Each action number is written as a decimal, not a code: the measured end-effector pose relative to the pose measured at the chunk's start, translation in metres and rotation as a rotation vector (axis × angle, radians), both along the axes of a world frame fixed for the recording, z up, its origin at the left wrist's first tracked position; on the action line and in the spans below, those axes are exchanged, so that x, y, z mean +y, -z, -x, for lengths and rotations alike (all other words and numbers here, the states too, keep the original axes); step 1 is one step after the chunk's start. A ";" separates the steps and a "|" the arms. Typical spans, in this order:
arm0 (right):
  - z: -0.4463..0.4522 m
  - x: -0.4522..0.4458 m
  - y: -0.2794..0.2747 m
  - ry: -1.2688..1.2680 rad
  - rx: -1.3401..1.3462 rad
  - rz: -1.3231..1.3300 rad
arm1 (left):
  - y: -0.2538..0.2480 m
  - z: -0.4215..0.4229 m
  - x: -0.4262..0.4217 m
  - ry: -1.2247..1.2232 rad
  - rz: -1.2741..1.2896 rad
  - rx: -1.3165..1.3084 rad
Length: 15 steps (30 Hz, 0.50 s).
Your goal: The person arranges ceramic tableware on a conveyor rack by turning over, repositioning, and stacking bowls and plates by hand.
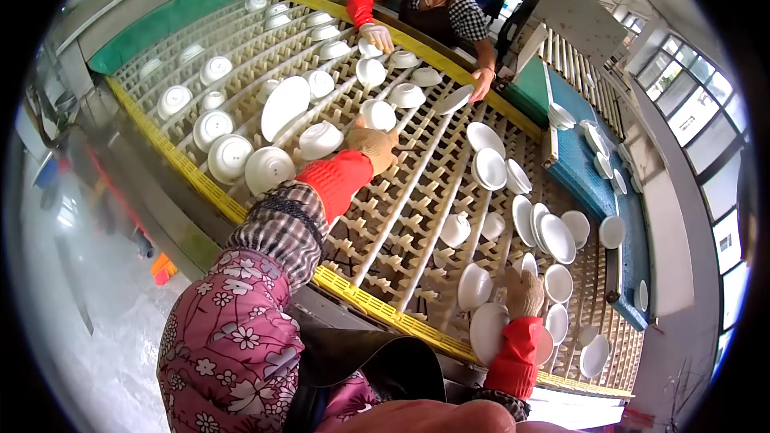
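The left hand (371,148), in glove, has its fingers partly bent at the white bowl (378,115); whether it grips this bowl, I cannot tell. The right hand (525,293), also in glove, is among upright white dishes (557,238) near the near edge; its fingers are partly hidden, so I cannot tell its opening or hold. Between both hands, the bare pegs of the rack (383,220) reach to the yellow near edge (377,302). At the left part, several bowls (229,158) stand bottom up, beside one large plate (285,108). Beyond the far edge, a co-worker (441,4) touches a tilted bowl (455,100). At right, the blue belt (577,144) carries more bowls.
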State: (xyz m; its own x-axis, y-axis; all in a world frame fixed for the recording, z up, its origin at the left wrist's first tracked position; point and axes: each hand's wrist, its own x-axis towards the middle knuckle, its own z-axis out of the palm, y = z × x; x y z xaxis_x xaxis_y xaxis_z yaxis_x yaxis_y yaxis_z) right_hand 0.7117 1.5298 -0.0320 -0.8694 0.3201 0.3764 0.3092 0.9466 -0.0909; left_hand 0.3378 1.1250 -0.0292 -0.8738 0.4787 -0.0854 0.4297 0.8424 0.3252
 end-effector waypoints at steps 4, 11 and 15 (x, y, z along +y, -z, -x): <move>0.002 0.000 0.003 0.121 0.043 0.178 | 0.101 0.064 0.007 0.249 0.290 0.614; 0.015 -0.028 -0.040 -0.135 0.066 0.538 | -0.104 -0.087 -0.098 -0.195 -1.226 -0.407; 0.078 -0.133 -0.107 -0.563 0.235 0.259 | -0.082 -0.105 -0.136 -0.103 -1.050 -0.185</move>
